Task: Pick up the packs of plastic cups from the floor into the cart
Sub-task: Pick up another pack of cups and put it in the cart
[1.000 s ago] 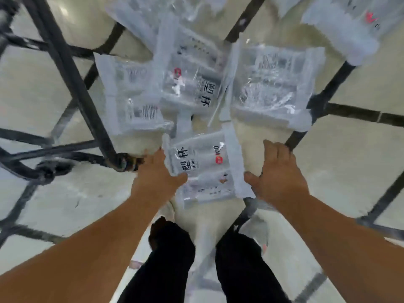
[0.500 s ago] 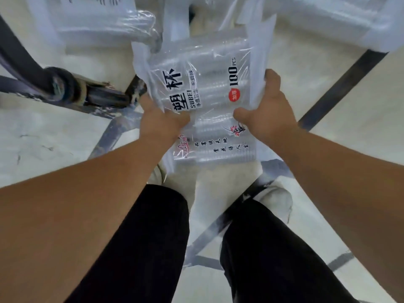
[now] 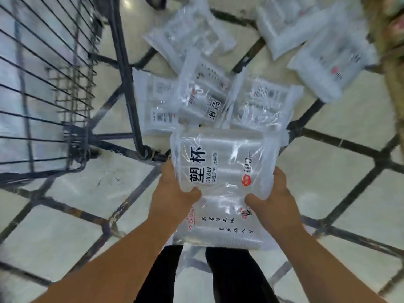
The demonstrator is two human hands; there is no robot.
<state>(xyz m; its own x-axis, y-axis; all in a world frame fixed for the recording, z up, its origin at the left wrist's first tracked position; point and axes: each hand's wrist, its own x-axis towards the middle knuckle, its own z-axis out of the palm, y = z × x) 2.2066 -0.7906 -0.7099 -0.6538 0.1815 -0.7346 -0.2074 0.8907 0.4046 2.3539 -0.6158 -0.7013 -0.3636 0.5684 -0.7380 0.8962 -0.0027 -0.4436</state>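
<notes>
A clear pack of plastic cups [image 3: 223,169] with black characters and a red dot is held up in front of me. My left hand [image 3: 175,191] grips its left side and my right hand [image 3: 273,197] grips its right side. Beyond it several more packs lie on the floor: three overlapping ones [image 3: 203,97] just past the held pack, one [image 3: 188,33] further back, and others [image 3: 323,53] at the upper right. The black wire cart [image 3: 43,88] stands at the left, its basket wall and frame post close to my left hand.
The floor [image 3: 328,178] is pale tile with dark joints. The cart's frame post [image 3: 124,73] and its lower joint [image 3: 150,154] sit just left of the held pack. A tan object [image 3: 391,62] edges the far right. My dark-trousered legs [image 3: 218,276] are below.
The pack has been lifted off the floor in both hands. My view has risen and pulled back, so the cart basket and more floor packs have come into sight.
</notes>
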